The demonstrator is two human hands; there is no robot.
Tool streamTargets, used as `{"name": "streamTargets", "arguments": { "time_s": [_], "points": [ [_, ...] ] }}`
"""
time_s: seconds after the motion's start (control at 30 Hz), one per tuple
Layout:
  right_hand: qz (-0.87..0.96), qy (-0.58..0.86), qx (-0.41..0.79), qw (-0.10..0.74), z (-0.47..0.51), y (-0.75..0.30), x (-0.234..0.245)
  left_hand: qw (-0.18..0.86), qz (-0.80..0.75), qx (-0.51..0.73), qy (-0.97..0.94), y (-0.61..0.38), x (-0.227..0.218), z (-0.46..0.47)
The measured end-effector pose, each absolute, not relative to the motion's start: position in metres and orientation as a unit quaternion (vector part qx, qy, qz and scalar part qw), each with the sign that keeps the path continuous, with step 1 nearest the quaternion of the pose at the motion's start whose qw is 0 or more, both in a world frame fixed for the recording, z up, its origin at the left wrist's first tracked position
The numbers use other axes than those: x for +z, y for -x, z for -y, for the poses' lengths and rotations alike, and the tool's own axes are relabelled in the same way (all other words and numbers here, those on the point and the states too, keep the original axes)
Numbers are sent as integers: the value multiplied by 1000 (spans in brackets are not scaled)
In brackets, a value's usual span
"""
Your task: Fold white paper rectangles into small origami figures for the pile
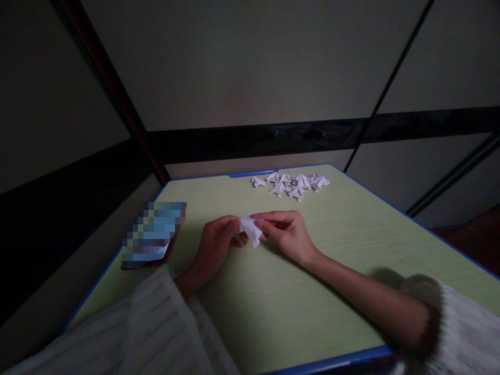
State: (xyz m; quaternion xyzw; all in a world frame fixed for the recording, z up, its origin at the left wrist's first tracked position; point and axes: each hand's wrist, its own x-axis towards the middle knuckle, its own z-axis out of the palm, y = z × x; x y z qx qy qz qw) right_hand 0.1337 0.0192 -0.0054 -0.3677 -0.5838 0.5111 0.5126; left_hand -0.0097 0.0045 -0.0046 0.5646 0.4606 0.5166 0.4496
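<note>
A small white folded paper piece (251, 229) is held just above the pale green table (273, 307), near its middle. My left hand (214, 248) pinches the paper's left side with fingers curled. My right hand (287, 233) grips its right side, thumb and fingers pressed on the top edge. Both wrists come out of white knit sleeves.
Several finished white folded paper figures (294, 184) lie clustered at the table's far edge. A phone in a red case (152, 235) lies at the left edge. The table has a blue rim (339, 360). Dark wall rails run behind it.
</note>
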Motion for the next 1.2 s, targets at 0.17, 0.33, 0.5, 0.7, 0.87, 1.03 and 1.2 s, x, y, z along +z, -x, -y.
{"name": "streamTargets", "arguments": {
  "time_s": [0.17,0.33,0.5,0.7,0.87,1.03,1.2],
  "points": [
    [569,369,528,511,-17,-133,-1,453,-461,520,-558,10,-4,-4],
    [595,336,525,506,-18,-134,0,475,-451,528,-540,10,-6,-4],
    [627,319,493,512,-19,-136,-3,507,-439,527,-522,11,-8,-7],
    [617,316,492,527,-18,-138,-3,546,-400,525,-516,13,-10,-8],
    [621,322,480,529,-18,-139,-2,545,-397,523,-521,12,-10,-7],
    [633,321,481,515,-18,-138,-3,524,-415,527,-524,12,-9,-6],
    [645,301,498,495,-21,-139,-4,516,-418,532,-525,14,-10,-8]
  ]
}}
